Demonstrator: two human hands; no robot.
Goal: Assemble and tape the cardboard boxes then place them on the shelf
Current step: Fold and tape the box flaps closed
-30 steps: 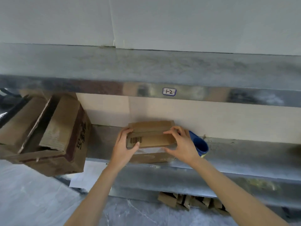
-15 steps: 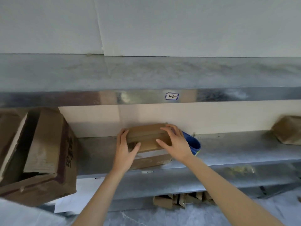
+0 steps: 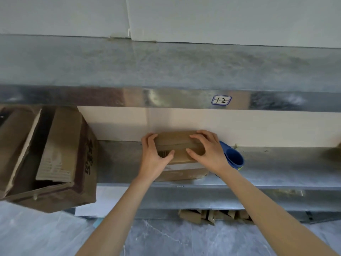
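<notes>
A small taped cardboard box (image 3: pixel 178 145) with a barcode label sits on top of another flat box (image 3: pixel 181 174) on the metal shelf (image 3: pixel 276 169). My left hand (image 3: pixel 154 158) grips the upper box's left end, fingers over the top and thumb on the front. At its right end my right hand (image 3: pixel 208 153) grips it the same way. The box stands close to the cream back wall.
A blue cup-like object (image 3: pixel 234 158) lies on the shelf just right of the box. A large open cardboard carton (image 3: pixel 55 159) stands at the left. The upper shelf edge carries a label (image 3: pixel 221 100) reading 1-2. Cardboard scraps (image 3: pixel 212 216) lie under the shelf.
Both hands have pushed the small box further back on the shelf toward the wall. My view has shifted a little to the left.
</notes>
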